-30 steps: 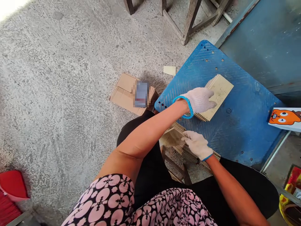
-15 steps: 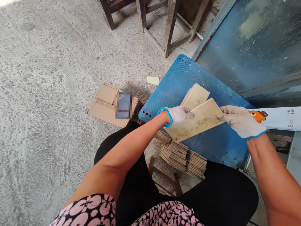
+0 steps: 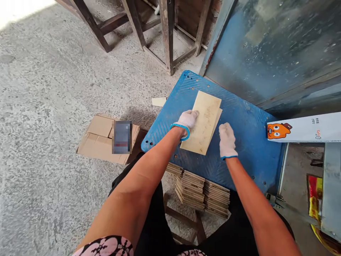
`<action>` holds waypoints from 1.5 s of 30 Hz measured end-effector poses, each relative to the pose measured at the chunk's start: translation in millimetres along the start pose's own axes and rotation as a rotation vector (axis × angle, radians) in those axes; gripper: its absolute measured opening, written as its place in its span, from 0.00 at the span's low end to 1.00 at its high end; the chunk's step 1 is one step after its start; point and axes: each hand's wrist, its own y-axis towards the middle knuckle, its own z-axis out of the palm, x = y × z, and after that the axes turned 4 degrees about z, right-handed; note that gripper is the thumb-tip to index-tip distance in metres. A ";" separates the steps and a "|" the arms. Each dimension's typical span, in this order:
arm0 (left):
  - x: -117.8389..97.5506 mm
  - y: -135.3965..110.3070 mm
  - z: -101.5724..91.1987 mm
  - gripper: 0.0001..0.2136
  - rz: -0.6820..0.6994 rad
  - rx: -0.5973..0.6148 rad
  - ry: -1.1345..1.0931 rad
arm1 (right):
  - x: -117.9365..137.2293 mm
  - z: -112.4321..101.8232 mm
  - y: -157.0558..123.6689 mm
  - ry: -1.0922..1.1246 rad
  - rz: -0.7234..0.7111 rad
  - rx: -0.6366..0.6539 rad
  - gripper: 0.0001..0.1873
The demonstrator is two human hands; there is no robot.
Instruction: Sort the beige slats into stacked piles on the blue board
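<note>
A pale, flat board (image 3: pixel 204 124) with dark specks lies slanted over the blue platform. My left hand (image 3: pixel 187 120), in a white glove with a blue cuff, grips its left edge, thumb on top. Under its right side, the edge of another pale board (image 3: pixel 218 116) sticks out; how many lie beneath is hidden. My right hand (image 3: pixel 228 140), gloved the same way, is just right of the boards and apart from them. Its fingers are loosely extended, with nothing visible in them. Stacked boards (image 3: pixel 204 192) are piled at the platform's near side, by my legs.
The blue platform (image 3: pixel 247 142) has holes along its edges. On the floor at left is a flattened cardboard box (image 3: pixel 98 138) bearing a blurred dark object. A loose pale piece (image 3: pixel 159 102) lies beside the platform. Wooden stools (image 3: pixel 167 39) stand behind; a white printed box (image 3: pixel 303 127) is at right.
The board has turned more upright in view and come down over the other pale boards. My right hand has let go of it and moved left and nearer. The view has shifted.
</note>
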 end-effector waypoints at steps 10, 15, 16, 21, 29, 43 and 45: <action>19.2 20.5 23.4 0.12 -0.040 -0.036 0.275 | -8.7 26.8 3.4 -0.182 0.200 0.148 0.41; 16.0 21.0 31.0 0.14 -0.020 -0.045 0.453 | -23.1 40.8 11.2 -0.145 0.127 0.138 0.40; 14.5 20.7 32.7 0.14 -0.019 -0.042 0.492 | -27.2 42.9 12.1 -0.144 0.129 0.126 0.41; 5.8 18.2 41.1 0.14 0.013 -0.065 0.791 | -46.1 50.1 15.5 -0.191 0.091 0.077 0.44; -4.4 9.0 36.9 0.16 0.101 -0.137 1.138 | -45.2 57.2 15.7 -0.250 0.173 0.060 0.44; 33.6 11.3 21.7 0.16 -0.104 0.008 0.696 | -26.5 51.9 14.3 -0.169 0.246 0.064 0.41; 32.2 11.2 22.7 0.16 -0.107 0.029 0.729 | -24.5 52.1 13.6 -0.156 0.257 0.046 0.41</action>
